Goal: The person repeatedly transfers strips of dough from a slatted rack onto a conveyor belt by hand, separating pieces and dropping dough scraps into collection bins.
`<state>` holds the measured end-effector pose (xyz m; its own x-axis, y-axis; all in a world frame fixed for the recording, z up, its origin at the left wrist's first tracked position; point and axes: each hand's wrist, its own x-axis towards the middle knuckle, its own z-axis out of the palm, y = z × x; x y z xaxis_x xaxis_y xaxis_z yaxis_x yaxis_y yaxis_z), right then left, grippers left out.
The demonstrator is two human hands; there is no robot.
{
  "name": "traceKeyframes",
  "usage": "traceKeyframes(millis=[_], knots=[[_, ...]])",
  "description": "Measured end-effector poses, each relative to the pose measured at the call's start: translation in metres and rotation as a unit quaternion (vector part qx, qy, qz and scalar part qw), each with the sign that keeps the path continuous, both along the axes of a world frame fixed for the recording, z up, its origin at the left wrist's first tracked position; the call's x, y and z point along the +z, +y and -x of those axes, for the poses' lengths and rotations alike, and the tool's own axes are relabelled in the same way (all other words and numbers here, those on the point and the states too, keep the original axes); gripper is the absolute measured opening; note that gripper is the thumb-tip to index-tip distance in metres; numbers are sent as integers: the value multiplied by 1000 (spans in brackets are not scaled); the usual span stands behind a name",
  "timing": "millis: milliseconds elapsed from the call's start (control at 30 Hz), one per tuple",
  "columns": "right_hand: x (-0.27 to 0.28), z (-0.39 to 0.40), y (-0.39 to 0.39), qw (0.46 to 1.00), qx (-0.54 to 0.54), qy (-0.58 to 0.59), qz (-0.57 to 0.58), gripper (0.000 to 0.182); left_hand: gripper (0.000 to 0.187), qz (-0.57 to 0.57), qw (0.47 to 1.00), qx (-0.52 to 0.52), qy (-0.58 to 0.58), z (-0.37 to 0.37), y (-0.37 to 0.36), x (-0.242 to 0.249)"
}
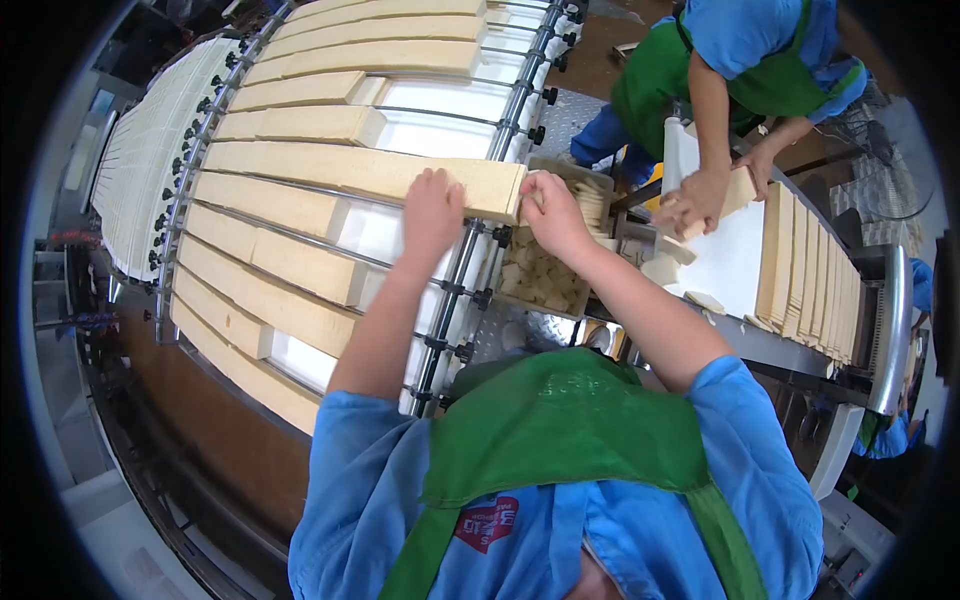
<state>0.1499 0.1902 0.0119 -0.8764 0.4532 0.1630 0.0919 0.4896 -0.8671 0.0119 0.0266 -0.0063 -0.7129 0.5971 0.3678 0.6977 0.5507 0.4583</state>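
Pale cream, the long strip [320, 170] lies lengthwise between the metal rods of the slatted worktop [430, 135], its near end reaching past the black-knobbed rail [512, 100], and both of my hands are at that end. My left hand [433, 220] is on the strip just short of its end, palm down, with the fingers bent and close together at its upper face; I cannot tell whether they clamp it or only rest there. My right hand [552, 215] is at the end face, its fingers curled inward and bunched near a thin edge piece [522, 193]; how firmly they grip is hidden. Both forearms reach forward from my blue sleeves, the left rising fairly steeply, the right slanting inward across the side of the bin [540, 275], which holds pale cut pieces. Other cream strips [300, 285] lie in rows on both sides of the long strip, with white surface showing between some of them. Off to my right, 1 co-worker [740, 60] in a green apron has 2 hands around a pale block [738, 190] over a white board [735, 255], beside a row of upright pale slabs [800, 275].
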Motion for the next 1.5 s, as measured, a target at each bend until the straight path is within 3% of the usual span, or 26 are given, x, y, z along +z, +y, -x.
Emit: traceKeyframes(millis=[33,133,233,333,367,500,533,633,667,700,767,800,900,967,1067,1133,1167,1233,1300,1367,1433,1500], knots=[[-3,-1,1,1000,1,1,-2,14,30,-24,998,22,60,-15,6,-6],[-15,-4,2,999,-24,27,1,12,28,-66,995,27,70,-30,13,-8],[-26,-3,1,990,-51,-22,132,16,26,-53,997,-15,-54,-33,14,2],[-13,-14,-11,994,-79,16,68,28,24,-86,990,-13,-114,-43,14,15],[-9,-17,-15,995,-74,43,42,28,23,-125,986,-11,-108,-44,12,21],[-5,-17,-48,980,20,70,184,28,20,-214,967,29,-136,-33,-28,22],[0,-13,-59,990,45,51,121,25,20,-210,966,42,-146,-27,-45,22],[-12,15,-93,990,139,-28,8,18,19,-161,965,85,-189,3,-95,-2],[-7,24,-109,988,130,-51,69,15,19,-137,964,99,-203,13,-108,-9],[-26,36,-121,990,130,-30,50,17,18,-72,977,96,-173,20,-116,-7],[-40,61,-141,985,98,-105,93,16,17,56,988,90,-110,31,-128,0],[-45,74,-148,984,107,-109,96,17,19,110,980,103,-129,31,-128,12],[-51,110,-163,975,152,-103,125,24,24,118,985,115,51,42,-146,9],[-42,126,-171,964,197,-66,166,30,32,105,985,124,61,42,-153,6],[-21,133,-157,926,253,-172,221,36,45,106,983,129,74,40,-154,9],[-29,127,-145,956,230,-142,116,32,54,117,983,113,83,42,-143,6],[-57,125,-142,970,208,-63,108,29,59,131,982,103,89,50,-142,3],[-55,93,-129,961,173,-47,209,27,61,117,986,57,100,61,-139,0],[-9,48,-101,930,186,-138,285,25,57,124,988,34,89,78,-134,0],[-2,11,-75,928,186,-138,291,23,54,165,983,48,71,80,-131,8],[-1,-25,-50,947,120,-126,269,28,52,179,980,63,51,77,-127,18],[-50,-52,-29,985,43,-87,145,34,52,181,981,60,42,76,-127,19]])
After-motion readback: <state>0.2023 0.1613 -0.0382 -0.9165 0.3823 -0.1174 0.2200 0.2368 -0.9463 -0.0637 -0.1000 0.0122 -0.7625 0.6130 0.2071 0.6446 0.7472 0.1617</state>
